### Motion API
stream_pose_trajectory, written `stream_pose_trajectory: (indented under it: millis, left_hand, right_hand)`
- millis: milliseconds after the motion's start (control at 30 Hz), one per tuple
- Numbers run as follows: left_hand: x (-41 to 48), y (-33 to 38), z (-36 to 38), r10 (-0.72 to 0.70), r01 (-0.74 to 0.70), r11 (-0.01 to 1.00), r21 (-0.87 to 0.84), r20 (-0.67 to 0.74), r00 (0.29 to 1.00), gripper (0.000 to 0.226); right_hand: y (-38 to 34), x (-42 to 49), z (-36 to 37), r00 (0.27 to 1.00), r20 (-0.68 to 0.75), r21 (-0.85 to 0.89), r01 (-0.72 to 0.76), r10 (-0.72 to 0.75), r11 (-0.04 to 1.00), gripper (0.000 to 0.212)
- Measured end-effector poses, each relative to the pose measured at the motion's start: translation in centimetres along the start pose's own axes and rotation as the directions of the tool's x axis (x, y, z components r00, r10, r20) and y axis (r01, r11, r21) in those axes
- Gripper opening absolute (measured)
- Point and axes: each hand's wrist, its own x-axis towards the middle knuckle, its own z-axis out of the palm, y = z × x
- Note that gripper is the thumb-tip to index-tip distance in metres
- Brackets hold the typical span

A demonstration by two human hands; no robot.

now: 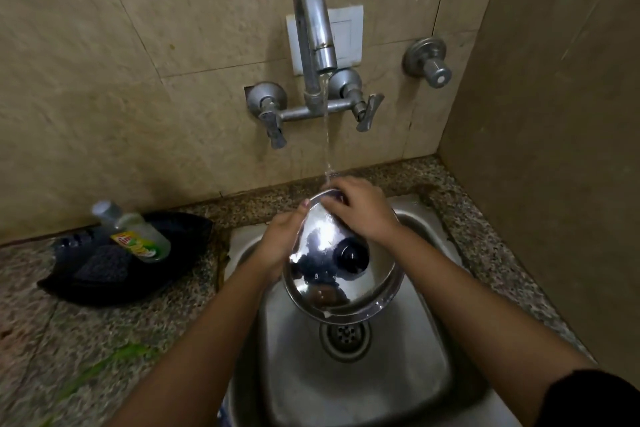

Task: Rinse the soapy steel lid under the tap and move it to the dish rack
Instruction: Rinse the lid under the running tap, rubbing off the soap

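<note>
On the speckled granite worktop [104, 340] at the far left, a shallow black tray [166, 274] is seen; a clear plastic soap bottle [138, 236] with a yellow-green label is laid on its side in it, beside a dark, coarse scrubber [100, 265]. The wall [138, 80] behind is clad in matt beige stone tiles.

The left hand [282, 239] is held over a brushed steel sink [363, 392]. Its grip is closed on the left rim of the lid [332, 274], with the thumb tip shown above the edge. The lid is round, domed and mirror-polished, with a black round knob [351, 255] at its centre; it is tilted, its far edge raised and its near edge low, just above the perforated drain [344, 336].

A curved chrome tap [311, 35] is mounted on the wall, and a thin stream [326, 135] is let fall onto the lid's far edge. The right hand [360, 211] is laid on that far edge, fingers curled over the rim, close to where the water lands. A separate chrome valve [427, 61] is fixed to the wall at the right.
</note>
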Motion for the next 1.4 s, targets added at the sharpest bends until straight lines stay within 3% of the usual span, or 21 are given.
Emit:
stream_pose_trajectory:
  millis: [67, 133, 200, 267, 367, 467, 567, 633, 700, 767, 833, 900, 967, 1100, 1200, 1267, 1400]
  left_hand:
    - [-0.2, 0.5, 0.3, 0.05, -0.049, 0.998, 0.032, -0.029, 0.998, 0.041]
    - [-0.4, 0.2, -0.2, 0.073, -0.073, 0.997, 0.013, -0.052, 0.996, 0.036]
    - [-0.8, -0.3, -0.9, 0.045, -0.053, 0.996, -0.071, -0.121, 0.992, 0.036]
    - [-0.9, -1.1, -1.9, -0.012, -0.022, 0.981, -0.194, -0.174, 0.985, 0.035]
    - [-0.1, -1.0, -3.8, -0.081, 0.059, 0.974, -0.217, -0.094, 0.992, 0.043]
    - [0.9, 1.2, -4.7, -0.006, 0.006, 1.0, 0.026, -0.011, 1.0, 0.041]
    - [1.1, 3.4, -3.7, 0.13, -0.148, 0.967, 0.207, 0.094, 0.987, 0.045]
    - [1.2, 3.2, -3.3, 0.189, -0.197, 0.96, 0.199, 0.055, 0.98, 0.038]
    - [1.2, 2.0, -3.3, 0.223, -0.211, 0.97, 0.12, -0.096, 0.97, 0.035]
    - [0.9, 1.1, -3.6, 0.156, -0.174, 0.981, -0.083, -0.194, 0.969, 0.03]
    - [0.8, 0.5, -3.8, 0.057, -0.085, 0.979, -0.186, -0.151, 0.987, 0.028]
    - [1.1, 0.9, -4.0, 0.035, -0.035, 0.999, -0.003, -0.052, 0.998, 0.034]
    - [1.4, 1.8, -3.7, 0.089, -0.09, 0.983, 0.161, 0.015, 0.996, 0.044]
    - [0.9, 1.7, -3.4, 0.186, -0.179, 0.981, 0.071, -0.113, 0.976, 0.036]
    - [0.7, 0.2, -4.1, 0.052, -0.077, 0.98, -0.182, -0.137, 0.989, 0.03]
    - [0.7, 0.6, -4.3, 0.015, -0.02, 0.994, -0.111, -0.043, 0.999, 0.028]
    - [1.2, 2.3, -3.5, 0.13, -0.14, 0.979, 0.146, 0.078, 0.988, 0.038]
  right_hand:
    - [-1.3, 0.7, 0.0, 0.972, 0.092, -0.019, 0.218, -0.215, 0.976, 0.026]
    - [-0.9, 0.9, -0.1, 0.965, 0.052, 0.102, 0.25, -0.256, 0.963, 0.025]
    - [0.6, 0.9, 0.2, 0.997, -0.074, 0.28, 0.047, -0.028, 0.959, 0.024]
    - [2.3, 0.9, 0.7, 0.954, -0.169, 0.49, -0.137, 0.248, 0.861, 0.02]
    - [3.2, 1.2, 1.2, 0.926, -0.19, 0.62, -0.145, 0.326, 0.771, 0.022]
    - [1.7, 1.7, 0.7, 0.983, -0.051, 0.61, -0.108, 0.175, 0.785, 0.015]
    - [0.1, 2.1, 0.7, 0.995, 0.065, 0.504, -0.102, 0.08, 0.857, 0.025]
    - [0.3, 2.2, 0.7, 0.991, 0.019, 0.497, -0.123, 0.13, 0.859, 0.03]
    - [1.1, 2.0, 0.2, 0.978, -0.061, 0.478, -0.148, 0.201, 0.866, 0.04]
    - [2.3, 1.7, 0.0, 0.95, -0.134, 0.509, -0.178, 0.282, 0.842, 0.056]
    - [2.7, 1.5, -0.1, 0.933, -0.173, 0.54, -0.176, 0.314, 0.823, 0.059]
    - [2.0, 1.3, -0.4, 0.954, -0.121, 0.485, -0.184, 0.274, 0.855, 0.056]
    - [0.7, 1.3, -0.6, 0.982, -0.022, 0.402, -0.165, 0.19, 0.901, 0.047]
    - [0.7, 1.6, -0.3, 0.973, -0.073, 0.432, -0.168, 0.22, 0.886, 0.043]
    - [2.2, 1.4, -0.3, 0.937, -0.144, 0.514, -0.205, 0.319, 0.833, 0.037]
    - [2.1, 1.2, -0.5, 0.947, -0.132, 0.518, -0.187, 0.294, 0.835, 0.035]
    - [0.2, 1.3, -0.4, 0.988, 0.048, 0.372, -0.156, 0.149, 0.915, 0.025]
